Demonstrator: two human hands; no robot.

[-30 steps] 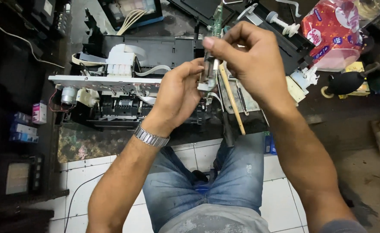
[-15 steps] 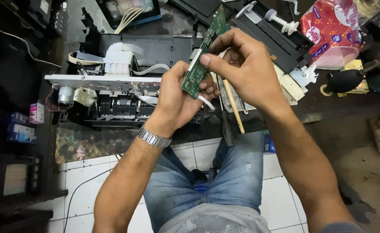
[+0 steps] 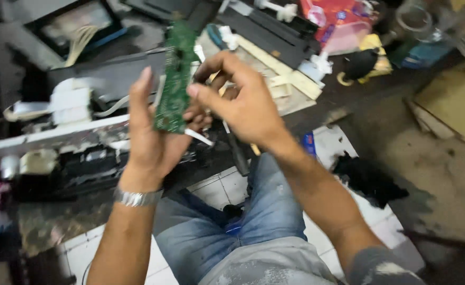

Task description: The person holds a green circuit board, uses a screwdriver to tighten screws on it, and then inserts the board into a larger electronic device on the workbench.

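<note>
Here the left hand point(image 3: 150, 140) cradles the green circuit board point(image 3: 173, 79); right hand point(image 3: 243, 103) seemingly pinching its edge.

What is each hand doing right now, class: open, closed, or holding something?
Left hand: closed around the lower end of the green circuit board.
Right hand: fingers curled, touching the board's edge; grip cannot be told.
</note>
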